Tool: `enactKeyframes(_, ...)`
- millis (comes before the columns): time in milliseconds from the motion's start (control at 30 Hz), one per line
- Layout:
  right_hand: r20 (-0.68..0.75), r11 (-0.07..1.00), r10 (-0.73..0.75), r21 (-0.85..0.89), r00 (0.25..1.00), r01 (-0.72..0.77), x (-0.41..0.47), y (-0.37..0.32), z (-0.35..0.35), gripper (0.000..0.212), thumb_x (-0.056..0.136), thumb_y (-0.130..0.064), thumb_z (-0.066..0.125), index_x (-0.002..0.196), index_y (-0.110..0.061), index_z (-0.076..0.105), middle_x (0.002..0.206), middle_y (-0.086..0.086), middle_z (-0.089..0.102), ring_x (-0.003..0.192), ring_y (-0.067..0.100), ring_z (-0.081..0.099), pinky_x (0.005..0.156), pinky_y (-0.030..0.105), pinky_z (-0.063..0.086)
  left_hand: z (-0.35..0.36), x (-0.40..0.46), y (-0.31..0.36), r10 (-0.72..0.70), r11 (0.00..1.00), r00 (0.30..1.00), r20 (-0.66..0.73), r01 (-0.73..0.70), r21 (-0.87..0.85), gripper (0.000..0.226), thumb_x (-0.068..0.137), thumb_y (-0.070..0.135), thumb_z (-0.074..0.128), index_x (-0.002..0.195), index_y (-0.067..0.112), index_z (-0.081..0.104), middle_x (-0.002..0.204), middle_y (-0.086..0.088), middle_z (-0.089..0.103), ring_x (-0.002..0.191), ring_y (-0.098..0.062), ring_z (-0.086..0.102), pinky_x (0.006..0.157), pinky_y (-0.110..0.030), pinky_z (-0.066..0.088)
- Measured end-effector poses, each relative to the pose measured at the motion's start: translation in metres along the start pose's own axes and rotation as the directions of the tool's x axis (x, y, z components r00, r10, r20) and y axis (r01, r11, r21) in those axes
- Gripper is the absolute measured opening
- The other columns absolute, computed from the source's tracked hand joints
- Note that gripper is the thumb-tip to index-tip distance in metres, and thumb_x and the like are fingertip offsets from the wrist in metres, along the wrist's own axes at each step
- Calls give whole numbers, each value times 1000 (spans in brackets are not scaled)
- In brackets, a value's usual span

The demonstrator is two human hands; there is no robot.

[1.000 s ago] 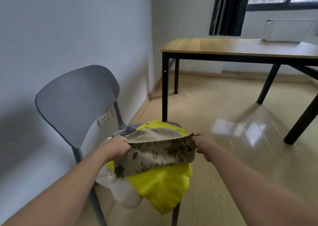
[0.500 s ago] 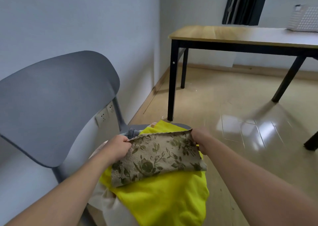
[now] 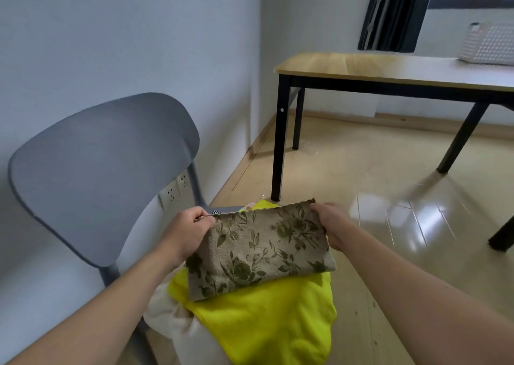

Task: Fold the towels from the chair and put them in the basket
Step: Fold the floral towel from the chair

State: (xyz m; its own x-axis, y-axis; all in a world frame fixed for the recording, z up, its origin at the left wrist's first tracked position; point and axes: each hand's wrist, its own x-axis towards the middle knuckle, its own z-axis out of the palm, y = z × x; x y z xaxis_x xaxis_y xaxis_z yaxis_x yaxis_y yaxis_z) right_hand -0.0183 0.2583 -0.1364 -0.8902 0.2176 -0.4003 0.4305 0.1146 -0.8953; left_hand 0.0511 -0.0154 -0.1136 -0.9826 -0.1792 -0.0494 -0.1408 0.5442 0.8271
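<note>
Grey wall on the left w/ a socket plate (image 3: 173,192) low down, glossy wood floor (image 3: 361,170), and a wood-topped surface (image 3: 361,65) on black legs across the room; white basket (image 3: 489,45) sits at its far right end, well apart from where I'm working, partly cut off by the frame edge. Close in, grey chair (image 3: 103,170) carries the pile: yellow towel (image 3: 267,317) draped over the seat front, a cream towel (image 3: 172,317) bunched under it on the left, and a striped bit of cloth (image 3: 215,212) peeking out near the backrest, too small to tell what. I've got the floral towel (image 3: 258,250) on top, looks folded once already, lying partly on the yellow one. Left hand (image 3: 185,232) pinches its top left corner, fingers curled round the edge; right hand (image 3: 332,225) grips the top right corner, thumb side hidden behind the cloth. My read: mid-fold, basket step not begun. Risks from here: corners aren't matched tight, so layers could slide apart if I lift w/ uneven tension; the yellow towel hangs off the seat edge and prob. drags to the floor if the floral one snags it on the way up; and the carry to the basket is long, so a loose two-point hold may let the fold fall open.
</note>
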Motion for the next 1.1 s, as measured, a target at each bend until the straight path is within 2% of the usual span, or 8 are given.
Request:
enactKeyframes(100,-44,988,-144,49,989,146,-20,-12,-16,23,99,-22,48,110,-5,60,102,14,64,97,28,61,82,38,52,-15,-19,23,-17,986,1000,-8,16,-168,26,95,25,52,76,8,57,77,-10,51,76,-22,48,63,-32,36)
enactKeyframes(233,-78,944,-319,59,945,324,-57,-35,-36,18,98,-11,47,110,-5,58,102,14,59,90,22,56,69,28,48,-36,-35,45,21,979,999,-50,-31,-203,26,95,26,54,77,9,60,79,-11,56,78,-22,51,65,-31,39)
enactKeyframes(433,-129,884,-458,33,879,466,-102,-56,-62,33,94,2,41,121,-9,57,108,9,59,90,16,56,61,17,43,-51,-63,69,242,968,945,-222,-250,-10,14,86,9,65,76,12,57,70,-4,54,66,-17,48,57,-27,39)
enactKeyframes(567,-110,899,-432,21,895,437,-122,-59,-76,28,94,1,40,101,-10,65,97,7,60,90,19,56,69,24,47,-58,-79,77,314,949,925,-216,-305,75,14,86,5,66,94,16,62,80,-1,58,73,-16,54,64,-20,42)
enactKeyframes(700,-85,929,-371,-26,925,370,-132,-58,-80,21,98,-9,41,103,-10,61,97,8,58,99,24,55,88,38,51,-59,-91,84,227,958,972,-66,-211,192,12,85,5,65,90,14,70,81,-2,66,81,-18,60,70,-26,44)
enactKeyframes(867,-76,933,-350,-122,934,340,-140,-60,-80,23,99,-10,39,106,-8,61,102,10,58,101,25,54,88,36,48,-67,-107,90,28,962,984,178,-75,263,14,78,-3,66,77,11,65,76,-10,64,71,-20,60,56,-25,50)
enactKeyframes(967,-106,933,-340,-162,934,321,-138,-62,-76,22,99,-10,41,105,-8,62,103,10,57,103,25,54,92,36,48,-75,-115,91,-70,995,907,415,33,94,16,81,-6,68,79,8,61,73,-9,60,68,-20,60,62,-30,55)
enactKeyframes(1100,-155,930,-339,-203,928,306,-126,-69,-56,20,96,-1,42,97,-10,60,99,9,57,97,23,55,90,34,51,-82,-120,86,-41,983,749,661,148,-108,20,79,-2,69,71,12,58,68,-4,59,63,-13,59,64,-26,53)
